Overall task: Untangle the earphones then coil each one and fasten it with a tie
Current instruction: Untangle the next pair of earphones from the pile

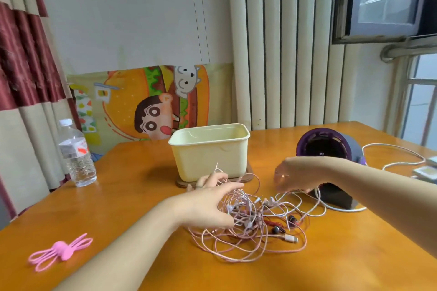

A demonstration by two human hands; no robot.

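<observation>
A tangled heap of earphones [255, 224], with pink, white and red cords, lies on the orange table [354, 255] in front of the cream tub. My left hand [208, 205] reaches into the left side of the heap, fingers spread among the pink loops, with the thumb under some strands. My right hand [295, 178] hovers at the heap's far right, fingers pointing down onto white cords; it is blurred, so its hold is unclear. A bundle of pink ties [60, 251] lies at the near left of the table.
A cream plastic tub [210, 149] stands on a wooden base behind the heap. A water bottle [75, 156] stands at the far left edge. A dark purple device [331, 149] with a white cable sits at the right; small boxes [425, 171] lie beyond it.
</observation>
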